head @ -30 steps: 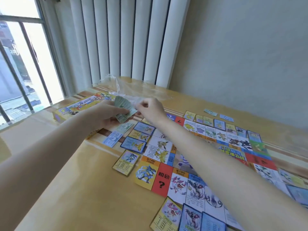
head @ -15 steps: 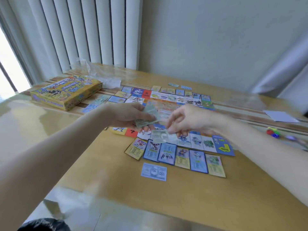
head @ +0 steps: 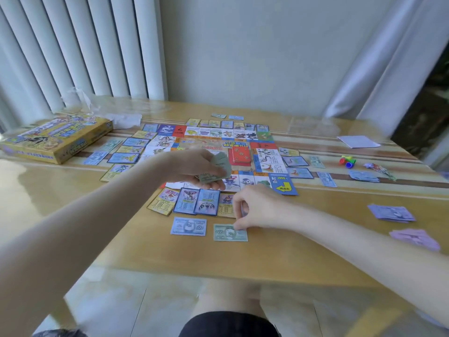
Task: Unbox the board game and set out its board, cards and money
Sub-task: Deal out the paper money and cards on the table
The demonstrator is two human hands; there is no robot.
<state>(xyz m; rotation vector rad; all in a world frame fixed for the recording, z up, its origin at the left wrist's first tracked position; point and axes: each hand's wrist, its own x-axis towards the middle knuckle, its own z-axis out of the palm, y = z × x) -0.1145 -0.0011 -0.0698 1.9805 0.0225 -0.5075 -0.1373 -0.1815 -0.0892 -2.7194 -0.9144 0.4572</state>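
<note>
Green banknote (head: 230, 232) pinched flat on table by right hand (head: 257, 207), left hand (head: 194, 167) gripping money stack (head: 218, 166)

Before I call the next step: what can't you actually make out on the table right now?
Head view only:
- Stack of notes: count and values hidden by the left hand gripping it.
- Green note: near corner covered by the right hand.
- Board: centre partly hidden by the left hand.
- Card print: too small.
- Yellow box: blurred, contents unseen.
</note>
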